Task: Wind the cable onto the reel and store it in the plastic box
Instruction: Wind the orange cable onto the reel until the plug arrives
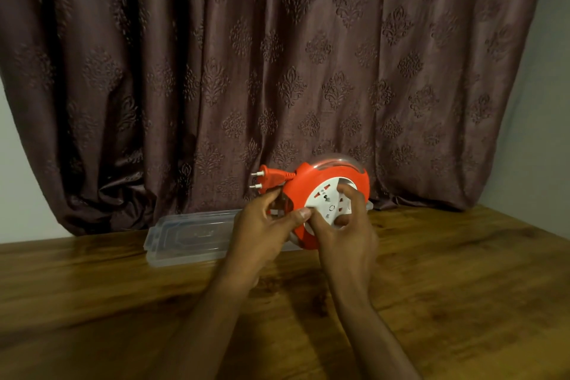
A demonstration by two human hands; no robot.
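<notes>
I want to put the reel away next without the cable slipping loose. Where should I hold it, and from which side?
Grip the reel by its orange rim, from the near side, roughly as the left hand and right hand hold it now. The rim is broad and round. Avoid the plug jutting out left; pulling it would probably unwind the cable.

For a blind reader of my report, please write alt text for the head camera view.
Two bare hands hold a round orange plastic cable reel above a wooden table: the left hand grips its rim, the right hand grips its white socket disc. The orange two-pin plug sticks out left; a clear plastic lid lies behind.
</notes>
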